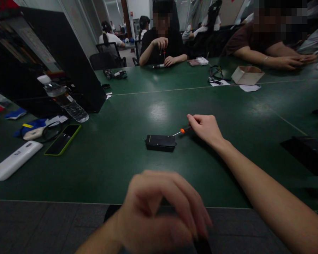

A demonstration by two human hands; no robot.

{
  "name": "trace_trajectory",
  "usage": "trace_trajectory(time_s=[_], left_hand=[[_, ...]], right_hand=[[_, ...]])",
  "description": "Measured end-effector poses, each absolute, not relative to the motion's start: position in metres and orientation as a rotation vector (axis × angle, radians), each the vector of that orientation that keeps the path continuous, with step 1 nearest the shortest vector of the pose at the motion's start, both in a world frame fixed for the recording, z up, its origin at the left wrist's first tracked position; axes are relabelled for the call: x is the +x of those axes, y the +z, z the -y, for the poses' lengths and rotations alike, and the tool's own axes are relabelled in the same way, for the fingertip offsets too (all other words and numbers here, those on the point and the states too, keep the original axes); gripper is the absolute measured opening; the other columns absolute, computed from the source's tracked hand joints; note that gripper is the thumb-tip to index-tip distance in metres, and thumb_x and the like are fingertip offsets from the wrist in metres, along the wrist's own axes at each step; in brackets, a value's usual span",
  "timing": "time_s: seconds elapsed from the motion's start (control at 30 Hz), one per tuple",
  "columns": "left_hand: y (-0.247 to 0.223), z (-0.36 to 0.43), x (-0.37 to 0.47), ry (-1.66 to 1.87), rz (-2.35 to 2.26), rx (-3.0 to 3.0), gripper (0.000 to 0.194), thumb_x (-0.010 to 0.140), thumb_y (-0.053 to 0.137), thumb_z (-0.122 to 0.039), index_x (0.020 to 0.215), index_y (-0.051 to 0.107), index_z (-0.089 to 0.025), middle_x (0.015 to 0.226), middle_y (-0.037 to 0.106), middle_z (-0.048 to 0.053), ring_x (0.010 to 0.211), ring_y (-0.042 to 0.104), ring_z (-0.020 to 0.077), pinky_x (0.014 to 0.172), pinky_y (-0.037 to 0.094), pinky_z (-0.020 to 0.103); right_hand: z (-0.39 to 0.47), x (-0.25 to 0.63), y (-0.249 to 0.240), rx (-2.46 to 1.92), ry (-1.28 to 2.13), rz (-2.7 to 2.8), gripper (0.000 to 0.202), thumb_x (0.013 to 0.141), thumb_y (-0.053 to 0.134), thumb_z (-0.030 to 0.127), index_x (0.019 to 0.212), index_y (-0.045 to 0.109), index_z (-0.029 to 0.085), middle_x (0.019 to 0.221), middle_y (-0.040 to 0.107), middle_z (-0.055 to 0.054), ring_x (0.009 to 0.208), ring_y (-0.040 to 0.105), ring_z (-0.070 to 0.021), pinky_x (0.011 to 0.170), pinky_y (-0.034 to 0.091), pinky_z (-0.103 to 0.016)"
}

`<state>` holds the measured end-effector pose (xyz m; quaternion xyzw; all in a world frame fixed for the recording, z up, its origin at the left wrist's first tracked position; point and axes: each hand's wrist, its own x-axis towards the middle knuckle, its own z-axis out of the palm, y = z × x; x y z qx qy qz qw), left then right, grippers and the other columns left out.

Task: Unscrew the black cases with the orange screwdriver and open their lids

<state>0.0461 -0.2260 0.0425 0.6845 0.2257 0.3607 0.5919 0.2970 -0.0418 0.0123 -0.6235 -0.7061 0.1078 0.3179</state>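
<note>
My right hand (205, 128) rests over the green table, its fingers closed round the dark handle of a screwdriver (185, 129) with an orange collar. The thin metal shaft points left, and its tip meets or lies just behind the right end of a black rectangular box (161, 142). This box lies flat, with small lugs at its ends. Close to the camera, my left hand (159, 208) is raised near the table's front edge, blurred, its fingers curled down towards the thumb. Below its fingertips shows a dark strip (202, 245), too cut off to name.
At left lie a phone (63, 140) with a green edge, a white elongated device (16, 160) and a leaning water bottle (66, 100) by a black cabinet (69, 46). A small open box (247, 75) stands at the far right. Two people sit across the table.
</note>
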Motion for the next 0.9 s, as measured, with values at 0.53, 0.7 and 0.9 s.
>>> trace_trajectory(time_s=[0.53, 0.7, 0.9], left_hand=[[0.018, 0.053, -0.009, 0.733, -0.756, 2.485, 0.045, 0.088, 0.074, -0.041, 0.124, 0.065, -0.016, 0.121, 0.070, 0.012, 0.110, 0.067, 0.0251, 0.097, 0.054, 0.039], [0.018, 0.055, -0.009, 0.732, -0.753, 2.469, 0.039, 0.090, 0.073, -0.040, 0.121, 0.065, -0.017, 0.116, 0.071, 0.010, 0.104, 0.068, 0.0224, 0.090, 0.054, 0.036], [0.017, 0.056, -0.010, 0.747, -0.751, 2.433, 0.039, 0.089, 0.073, -0.038, 0.121, 0.065, -0.017, 0.116, 0.070, 0.009, 0.104, 0.067, 0.0216, 0.090, 0.053, 0.035]], right_hand=[[0.039, 0.294, 0.008, -1.513, 0.292, 1.626, 0.053, 0.094, 0.047, 0.052, 0.053, 0.050, 0.019, 0.049, 0.039, 0.002, 0.050, 0.039, -0.0117, 0.055, 0.027, -0.029], [0.039, 0.294, 0.010, -1.520, 0.285, 1.606, 0.052, 0.093, 0.049, 0.052, 0.053, 0.053, 0.019, 0.048, 0.039, 0.002, 0.050, 0.039, -0.0114, 0.055, 0.028, -0.029], [0.042, 0.297, 0.012, -1.486, 0.257, 1.561, 0.051, 0.093, 0.051, 0.050, 0.053, 0.055, 0.019, 0.047, 0.042, 0.002, 0.048, 0.040, -0.0109, 0.054, 0.029, -0.029]])
